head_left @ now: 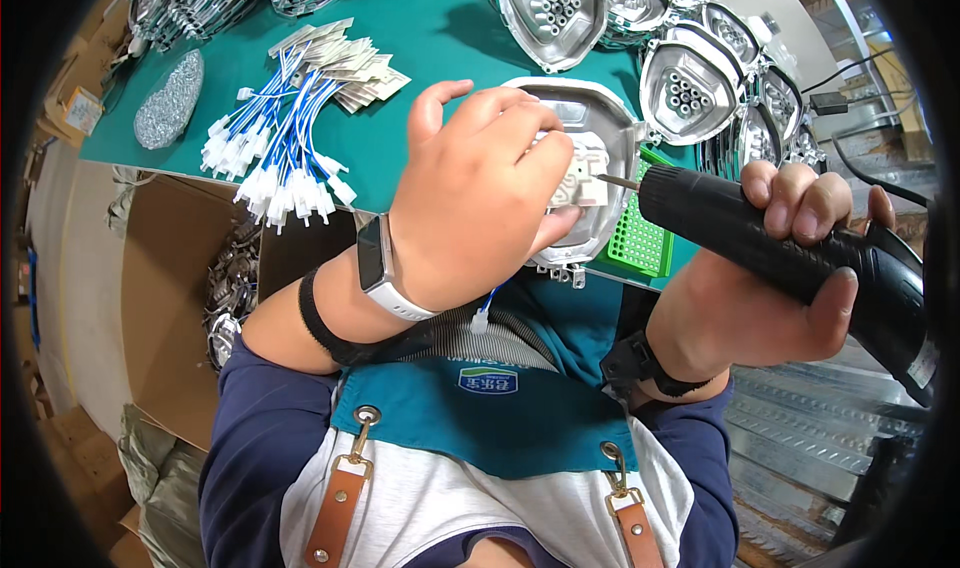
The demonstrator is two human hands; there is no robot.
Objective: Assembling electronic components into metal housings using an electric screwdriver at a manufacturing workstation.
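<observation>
A shallow silver metal lamp housing [605,110] sits at the table's front edge in front of me. Inside it lies a white printed board [594,192], partly covered by my left hand [480,183]. The fingers and thumb of that hand are bent and pressed around the board. My right hand [755,293] is wrapped around a black electric screwdriver [715,213], held nearly level from the right. Its bit reaches the board's right side; a screw at the tip cannot be made out. A blue-and-white lead with a white connector [480,321] hangs below my left wrist.
A green perforated tray [640,238] stands right of the housing. Stacked metal housings [690,88] crowd the right and back. White boards with wired connectors [300,158] lie to the left, near a silver glittery pad [170,100]. A cardboard box [165,308] stands below the table's left.
</observation>
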